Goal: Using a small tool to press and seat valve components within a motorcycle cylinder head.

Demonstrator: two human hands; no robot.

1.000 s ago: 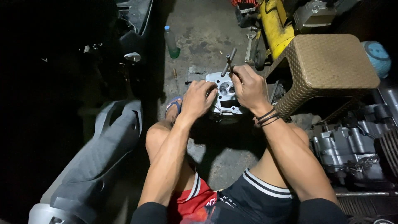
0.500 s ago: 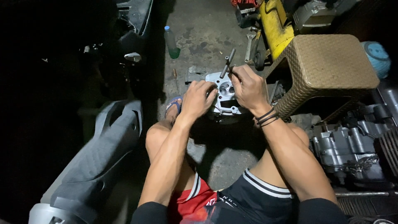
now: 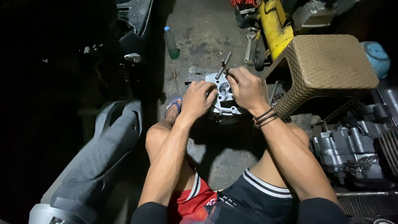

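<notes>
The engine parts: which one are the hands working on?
The small silver cylinder head on the floor between both hands; the larger grey engine block lies untouched at the right.

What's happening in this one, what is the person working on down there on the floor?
A person sits on a concrete floor with a silver metal engine part between their knees. The left hand steadies the part, while the right hand grips a slim metal T-handle tool standing in it. A woven stool, a green bottle and another engine block lie around.
</notes>
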